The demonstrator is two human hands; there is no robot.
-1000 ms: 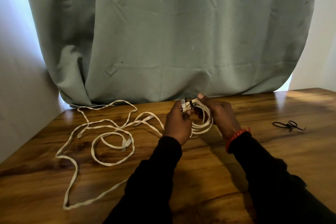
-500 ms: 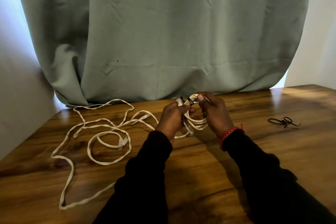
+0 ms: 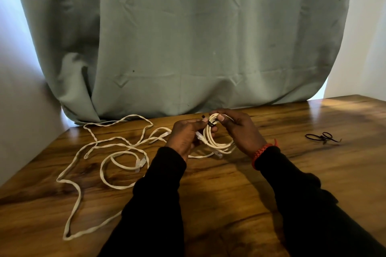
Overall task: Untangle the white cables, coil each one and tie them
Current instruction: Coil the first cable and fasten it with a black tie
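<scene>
Head view: left hand point(image 3: 183, 137) and right hand point(image 3: 240, 129), fingers curled, both grip a coiled white cable point(image 3: 217, 137) with a black tie point(image 3: 210, 124) above the wooden table point(image 3: 229, 194), loose white cable point(image 3: 108, 152) sprawled left of the coil, spare black ties point(image 3: 322, 137) far right of it.

A green curtain point(image 3: 188, 37) hangs behind the wooden table point(image 3: 229, 204).

wooden table point(image 3: 240, 204) | loose white cable point(image 3: 100, 175) left | black ties point(image 3: 322, 137) right
</scene>
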